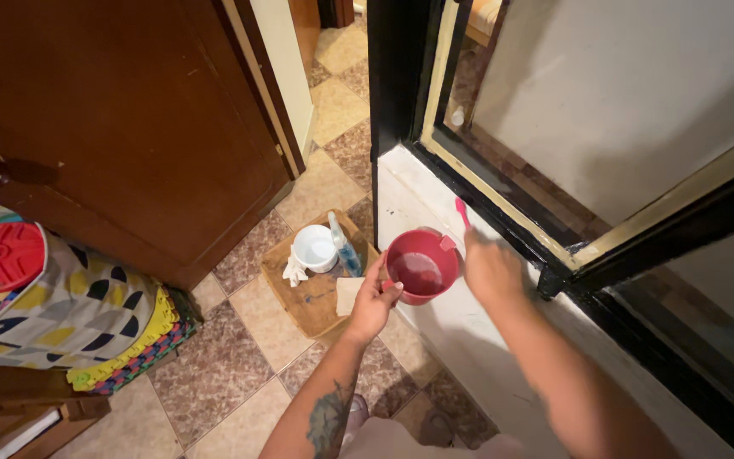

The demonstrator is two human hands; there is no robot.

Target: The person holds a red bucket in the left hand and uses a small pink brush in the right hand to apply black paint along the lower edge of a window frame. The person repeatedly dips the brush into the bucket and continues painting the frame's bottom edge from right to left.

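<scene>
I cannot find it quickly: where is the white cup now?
In the head view, the white cup stands on the cardboard piece on the tiled floor, left of the red cup in the left hand, beside a blue tube.

Our tattooed left forearm reaches forward, left hand (373, 304) curled closed, thumb on top. Our right arm stretches ahead, right hand (492, 270) blurred, fingers closed in a fist.

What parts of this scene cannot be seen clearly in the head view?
- Right hand: motion-blurred; its grip on the pink brush is unclear.
- Brush tip: too small to make out.
- Red cup: the left hand hides its near side.
- White cup on the cardboard: contents unreadable.
</scene>
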